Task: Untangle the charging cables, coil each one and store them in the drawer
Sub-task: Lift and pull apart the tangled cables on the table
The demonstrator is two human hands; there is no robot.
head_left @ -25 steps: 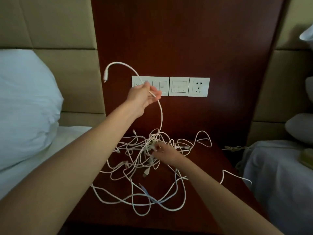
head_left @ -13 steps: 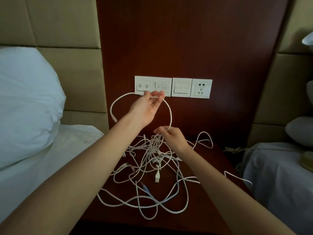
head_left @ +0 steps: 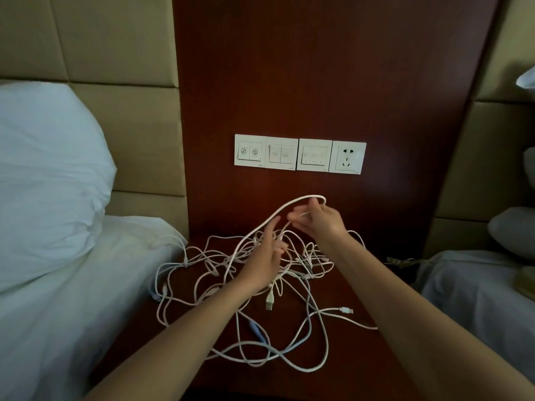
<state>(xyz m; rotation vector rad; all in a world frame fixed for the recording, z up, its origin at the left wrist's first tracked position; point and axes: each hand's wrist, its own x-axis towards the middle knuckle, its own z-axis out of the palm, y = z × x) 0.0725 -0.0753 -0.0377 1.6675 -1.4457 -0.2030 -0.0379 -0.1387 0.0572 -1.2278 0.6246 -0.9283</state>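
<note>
Your left hand (head_left: pixel 265 264) has dropped from the switch plate (head_left: pixel 266 153) to the cable tangle (head_left: pixel 214 272) on the nightstand (head_left: pixel 350 360), fingers loose, gripping nothing. Your right hand (head_left: pixel 318 222) has risen and now pinches the white cable loop (head_left: pixel 301 199) above the tangle.

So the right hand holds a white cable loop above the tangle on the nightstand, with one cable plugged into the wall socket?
No: the head view shows the wall socket empty, no cable plugged in. The right hand does hold a white cable loop above the tangle on the nightstand.
</note>
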